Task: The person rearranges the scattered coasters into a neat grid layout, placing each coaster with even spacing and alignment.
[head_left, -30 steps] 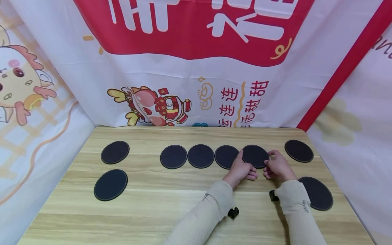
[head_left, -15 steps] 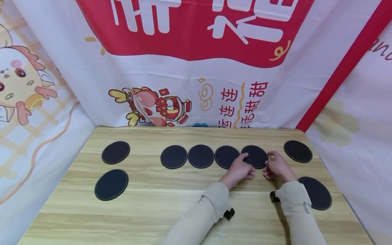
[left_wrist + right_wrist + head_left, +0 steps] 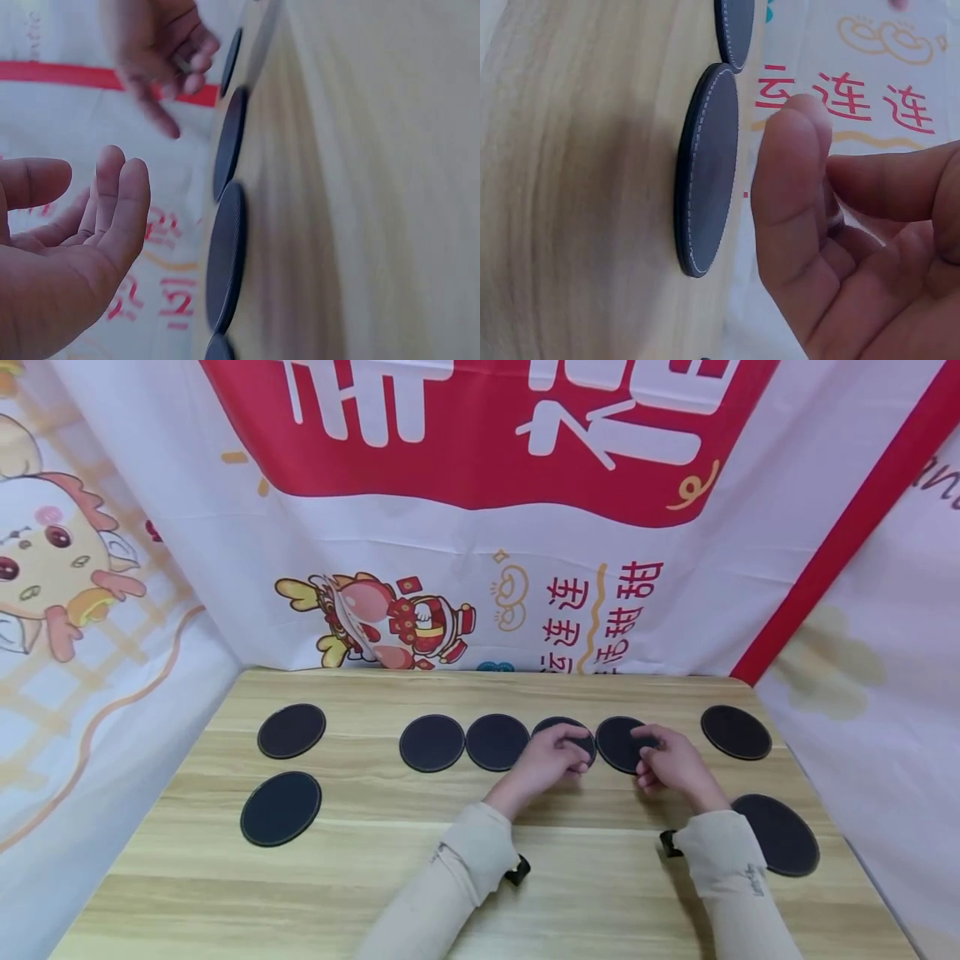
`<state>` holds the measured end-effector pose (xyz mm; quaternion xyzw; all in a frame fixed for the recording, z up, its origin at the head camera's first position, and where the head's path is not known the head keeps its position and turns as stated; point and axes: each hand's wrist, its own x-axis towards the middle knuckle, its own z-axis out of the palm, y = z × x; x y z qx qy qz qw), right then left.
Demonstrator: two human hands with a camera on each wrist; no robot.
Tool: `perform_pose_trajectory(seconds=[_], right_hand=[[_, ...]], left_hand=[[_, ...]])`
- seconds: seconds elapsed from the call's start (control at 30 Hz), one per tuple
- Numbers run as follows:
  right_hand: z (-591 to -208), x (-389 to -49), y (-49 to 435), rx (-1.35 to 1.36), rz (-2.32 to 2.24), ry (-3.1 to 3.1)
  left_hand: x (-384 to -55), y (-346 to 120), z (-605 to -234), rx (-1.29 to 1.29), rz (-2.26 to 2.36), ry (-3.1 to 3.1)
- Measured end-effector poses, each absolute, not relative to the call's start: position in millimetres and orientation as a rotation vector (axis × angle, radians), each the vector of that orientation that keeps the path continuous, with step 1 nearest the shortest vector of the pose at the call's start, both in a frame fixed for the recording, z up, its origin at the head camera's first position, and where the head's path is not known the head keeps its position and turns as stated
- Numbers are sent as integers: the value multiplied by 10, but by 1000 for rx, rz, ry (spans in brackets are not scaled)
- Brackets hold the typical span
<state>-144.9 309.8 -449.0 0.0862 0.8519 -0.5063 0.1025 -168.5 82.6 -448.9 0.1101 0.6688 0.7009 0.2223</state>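
Several round black coasters with light stitched edges lie in a row on the wooden table. In the head view they include a left-end coaster (image 3: 432, 743), the coaster beside it (image 3: 497, 742) and a right-end coaster (image 3: 617, 745). My left hand (image 3: 546, 762) hovers over the third coaster and partly hides it; the left wrist view shows its fingers loosely bent around nothing. Over the right part of the right-end coaster is my right hand (image 3: 669, 762). In the right wrist view a gap separates its loosely bent fingers from the nearest coaster (image 3: 711, 172).
Two more coasters lie at the table's left, a far one (image 3: 292, 731) and a near one (image 3: 281, 808). At the right are another far coaster (image 3: 736, 732) and a near one (image 3: 782, 837), partly behind the right sleeve. Printed cloth (image 3: 420, 539) hangs behind the table (image 3: 360, 893).
My left hand has left the right-end coaster and moved leftward over its neighbour. My right hand has shifted slightly left, over the right-end coaster. The row keeps its arrangement.
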Motion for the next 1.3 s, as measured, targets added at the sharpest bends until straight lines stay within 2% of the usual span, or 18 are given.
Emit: perform_pose_trajectory(seconds=[0.53,0.77,1.03,1.3], right_hand=[[-4552,-1580,2693,151,-1349,2518],[-4599,-1618,2644,133,-1192,2574],[-4610,-1614,2618,120,-1285,2552],[-4503,-1610,2379,70,-1298,2527]], left_hand=[[-1745,-100,-4261,439,1858,2093],[-1737,-562,-4224,387,1846,2174],[-1682,-983,-4193,320,1868,2177],[-1631,-1514,-4194,267,1796,2265]])
